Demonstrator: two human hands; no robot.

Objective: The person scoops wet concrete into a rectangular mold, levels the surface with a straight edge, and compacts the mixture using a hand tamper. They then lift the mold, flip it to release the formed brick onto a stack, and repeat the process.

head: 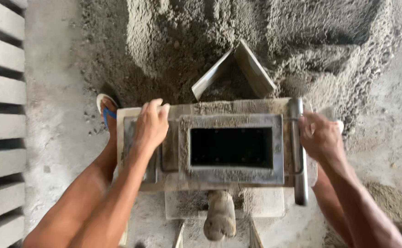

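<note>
Holding a metal block mould (231,148) at both ends, the person looks straight down on it. The mould is a grey steel box with a dark, empty hole in the middle, and its rim is crusted with grit. It sits on a flat base (224,204) on the floor, just in front of a big heap of damp grey sand mix (256,41).

The left hand (151,126) lies over the left end of the mould, fingers curled down over the top edge, near a thin bar handle there. It looks like a loose hold more than a tight squeeze. The right hand (319,137) is at the right end, closed around the thick round bar handle (297,151) that runs along that side.

A bent metal scoop (235,71) stands stuck in the heap, just behind the far edge of the mould. A foot in a blue and white sandal (107,108) rests by the far left corner. A worn rounded handle (219,216) pokes out below the near edge. Finished grey blocks (1,115) lie in a row along the left side.

It looks like the mould is being set in place, empty. Next it would need both hands steady and even, so the box stays flat on its base.
</note>
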